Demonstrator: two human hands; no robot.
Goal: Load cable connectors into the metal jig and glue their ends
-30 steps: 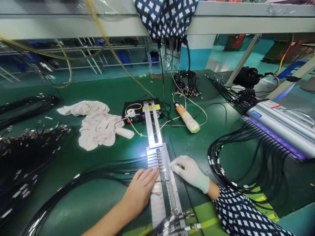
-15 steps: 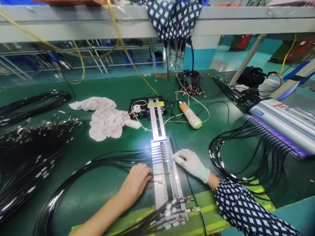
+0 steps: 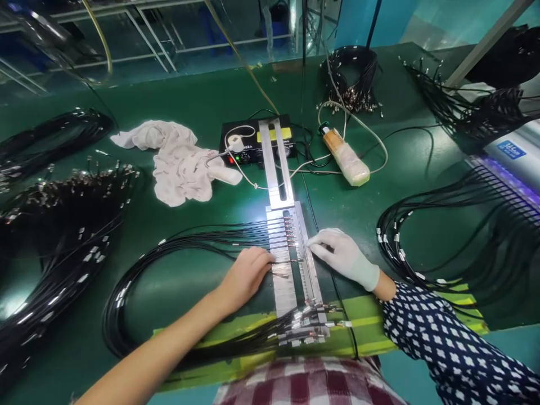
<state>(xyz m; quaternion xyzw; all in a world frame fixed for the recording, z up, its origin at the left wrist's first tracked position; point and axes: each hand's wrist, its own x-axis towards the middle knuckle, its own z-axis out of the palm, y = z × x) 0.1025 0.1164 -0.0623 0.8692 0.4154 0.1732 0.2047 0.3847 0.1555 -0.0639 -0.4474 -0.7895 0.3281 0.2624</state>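
My bare left hand (image 3: 250, 274) is at the left edge of a slotted metal fixture (image 3: 284, 295), its fingers closed on a thin black cable (image 3: 287, 261) whose end reaches across the slot. Higher on the fixture, several black cables (image 3: 276, 229) lie side by side with their ends in a row. My right hand (image 3: 343, 256), in a white glove, rests along the right side of the fixture. Its thumb and forefinger are pinched at the metal rail; whatever may be between them is too small to make out. A short loose piece (image 3: 280, 275) lies just below the held cable.
Behind the fixture stands a black control box (image 3: 253, 152), with a white cloth (image 3: 181, 163) to its left and a wrapped handheld tool (image 3: 348, 157) to its right. Cable bundles (image 3: 63, 202) cover the left side. More connector ends (image 3: 310, 320) lie at the fixture's near end. A silver lamp housing (image 3: 517, 152) is at right.
The view has tipped downward, so the bench appears higher and the checked clothing shows below. My left hand now has a cable end extended over the slot. My right hand stays by the rail.
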